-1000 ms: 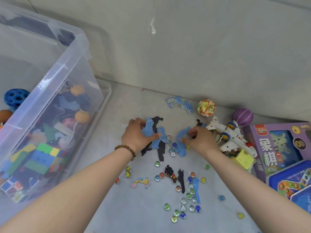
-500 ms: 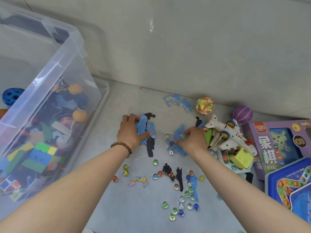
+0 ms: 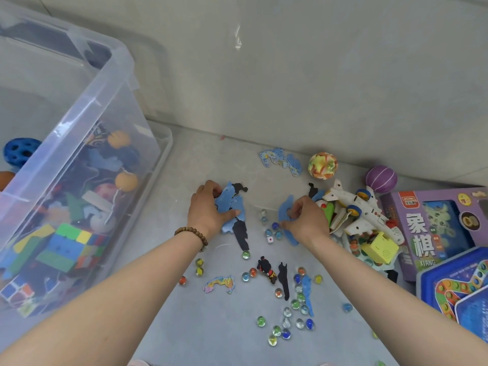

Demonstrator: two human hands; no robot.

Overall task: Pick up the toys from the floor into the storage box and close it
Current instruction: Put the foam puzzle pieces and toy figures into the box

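My left hand (image 3: 207, 211) grips a bunch of blue and black puzzle pieces (image 3: 233, 204) low over the floor (image 3: 211, 159). My right hand (image 3: 307, 220) pinches a curved blue piece (image 3: 284, 207) just beside the white toy plane (image 3: 361, 212). Marbles (image 3: 246, 254) lie scattered nearer me. The clear storage box (image 3: 105, 88) stands open on my left, with toys inside.

purple game box (image 3: 433, 228) printed with 象棋 and XIANG, small red brand tag unreadable
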